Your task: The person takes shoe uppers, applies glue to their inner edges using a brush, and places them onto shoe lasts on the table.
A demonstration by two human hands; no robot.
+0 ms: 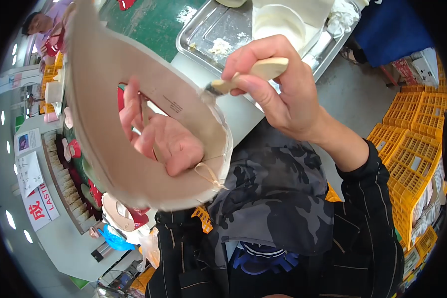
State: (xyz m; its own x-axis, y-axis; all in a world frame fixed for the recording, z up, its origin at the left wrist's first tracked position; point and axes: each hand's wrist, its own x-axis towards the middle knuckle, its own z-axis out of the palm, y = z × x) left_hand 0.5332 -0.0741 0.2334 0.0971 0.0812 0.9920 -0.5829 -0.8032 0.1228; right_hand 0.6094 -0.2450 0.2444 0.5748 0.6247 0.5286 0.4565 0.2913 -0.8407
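Note:
A large beige shoe upper (104, 109), its lining side toward me, fills the left of the view with printed text inside and a tied lace at its lower right edge. My left hand (169, 139) reaches through its opening, fingers curled around the material. Between finger and thumb, my right hand (278, 84) grips a brush (263, 70) with a pale wooden handle. The brush's bristles touch the upper's right edge, where a whitish film shows. Behind my right hand, a cream-coloured tub (279, 25) stands on a metal tray (196, 52).
Orange crates (412, 154) are stacked at the right. A co-worker (39, 25) is at the upper left, holding something red. Along the left runs a bench (69, 248) with shoe parts and a blue bag (115, 239). White cloth (343, 19) lies on the tray.

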